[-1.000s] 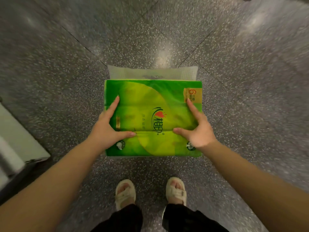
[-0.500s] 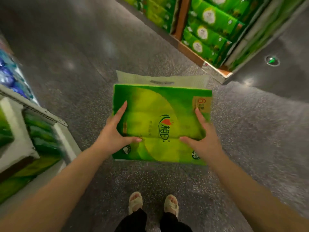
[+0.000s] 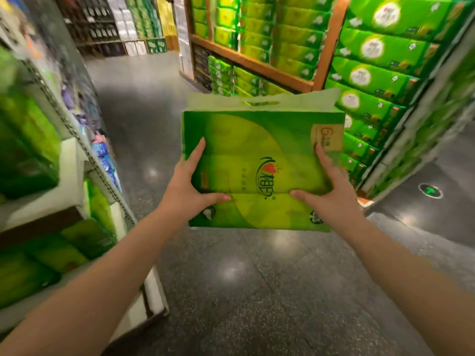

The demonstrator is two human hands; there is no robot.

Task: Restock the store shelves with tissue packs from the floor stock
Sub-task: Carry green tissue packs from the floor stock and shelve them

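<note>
The person carries one green tissue pack (image 3: 259, 170) out in front of the body, clear of the floor (image 3: 257, 291) and resting on nothing. The left hand (image 3: 189, 187) clamps the pack's left edge, thumb laid across the top face and forefinger stretched along the edge; the remaining fingers are hidden, presumably underneath. The right hand (image 3: 330, 195) does the same on the right edge, its forefinger reaching up beside the tan label near the far right corner. The pack's pale plastic handle flap (image 3: 259, 102) sticks up along its far edge. The step in hand looks like the carry to a shelf, and the likely goal is the wooden rack (image 3: 257, 63) ahead and to the right, stacked with matching green packs (image 3: 370, 65); another shelf (image 3: 74, 160) runs close along the left. To do this well, the person should keep both hands even so that the soft pack stays level and does not sag in the middle, and press firmly but not so hard that the wrapper creases. It would be wise to choose a gap in the rows before arriving, then slide the pack in with its printed face turned like its neighbours. The handle flap should fold flat rather than snag on the shelf board.
</note>
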